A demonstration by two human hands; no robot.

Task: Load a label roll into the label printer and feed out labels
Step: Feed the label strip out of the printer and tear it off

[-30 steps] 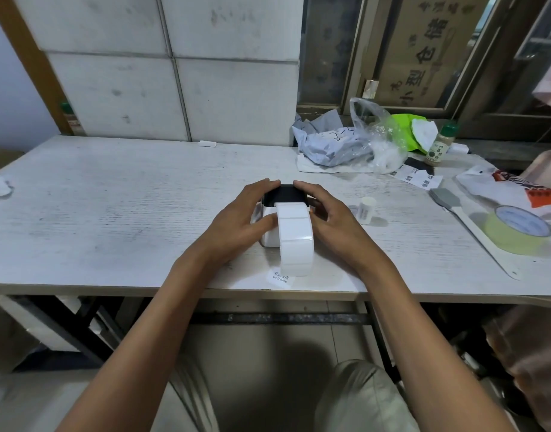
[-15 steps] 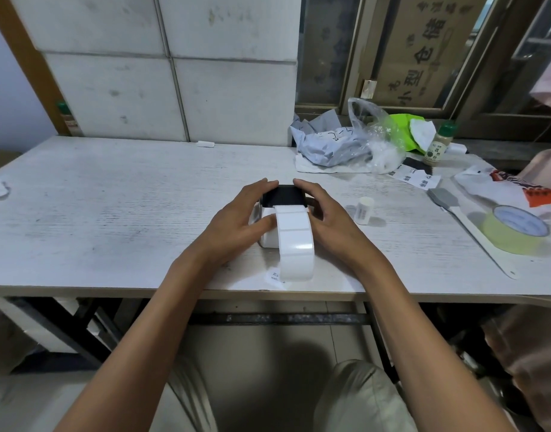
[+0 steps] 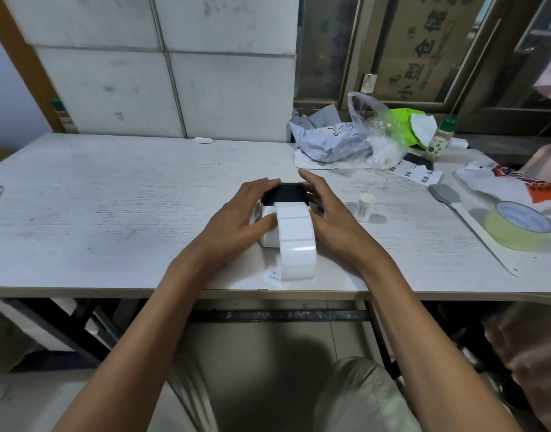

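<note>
A small white label printer [image 3: 269, 227] with a black top sits near the front edge of the white desk [image 3: 112, 198]. The left hand [image 3: 237, 222] cups its left side, fingers [image 3: 261, 185] curled over the black top and thumb against the strip. The right hand [image 3: 327, 216] flanks the right side with fingers spread loosely; whether it grips is unclear. A strip of blank labels [image 3: 296, 238] arcs out of the printer down to the desk. A small white roll [image 3: 365, 206] stands just right of the right hand, and a tape roll [image 3: 517, 224] lies farther right.
</note>
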